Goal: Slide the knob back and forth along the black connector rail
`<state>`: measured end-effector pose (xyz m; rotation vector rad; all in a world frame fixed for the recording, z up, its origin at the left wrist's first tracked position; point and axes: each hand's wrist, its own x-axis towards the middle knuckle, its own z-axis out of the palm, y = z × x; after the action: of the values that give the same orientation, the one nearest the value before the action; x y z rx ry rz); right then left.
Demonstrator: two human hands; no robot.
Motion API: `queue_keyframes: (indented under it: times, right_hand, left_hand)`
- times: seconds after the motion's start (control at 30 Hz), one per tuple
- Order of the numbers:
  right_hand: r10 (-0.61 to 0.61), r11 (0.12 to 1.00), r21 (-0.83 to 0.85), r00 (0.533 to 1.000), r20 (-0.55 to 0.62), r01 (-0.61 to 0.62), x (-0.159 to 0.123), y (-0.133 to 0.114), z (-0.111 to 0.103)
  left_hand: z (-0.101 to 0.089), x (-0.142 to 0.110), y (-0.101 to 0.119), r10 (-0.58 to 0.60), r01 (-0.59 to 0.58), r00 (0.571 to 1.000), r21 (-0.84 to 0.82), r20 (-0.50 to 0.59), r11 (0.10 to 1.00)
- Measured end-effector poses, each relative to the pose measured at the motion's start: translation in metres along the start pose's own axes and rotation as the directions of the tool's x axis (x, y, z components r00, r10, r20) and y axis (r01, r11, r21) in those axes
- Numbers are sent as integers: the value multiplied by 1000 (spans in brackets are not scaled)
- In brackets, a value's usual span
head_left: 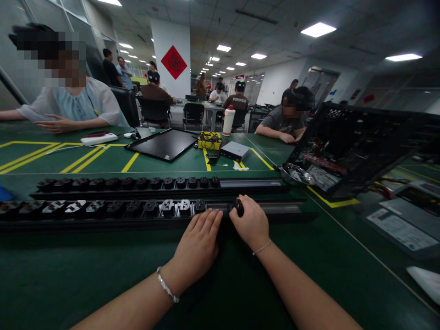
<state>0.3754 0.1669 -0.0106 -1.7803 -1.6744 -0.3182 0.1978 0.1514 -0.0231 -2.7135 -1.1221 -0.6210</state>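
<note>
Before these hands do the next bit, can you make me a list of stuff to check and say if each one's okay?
1. Right hand holds the small black piece: ok, it's pinched in the fingers.
2. Left hand touches the near rail: ok, its fingers lie over the edge.
3. Near rail has bare channel beyond the right hand: ok.
4. Underside of the piece faces the right way: cannot tell, it's hidden.
5. Metal bowl is well away from the far rail: not ok, it sits close by the right end.
</note>
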Motion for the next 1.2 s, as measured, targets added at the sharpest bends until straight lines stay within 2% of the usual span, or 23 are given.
queue_keyframes:
  times: [0.5, 0.8, 1.2]
  right_hand:
    - [-10, 998, -57, 999, 52, 13, 0, 5, -7]
    - [-8, 999, -50, 1000, 4, 8, 1, 3, -3]
    - [15, 999, -28, 1000, -8, -15, 1, 5, -2]
  left_hand:
    - [-1, 1, 0, -15, 15, 1000, -3, 3, 1000]
    - [4, 4, 4, -22, 22, 1000, 29, -11, 999]
    - [0, 4, 1, -22, 22, 1000, -40, 2, 999]
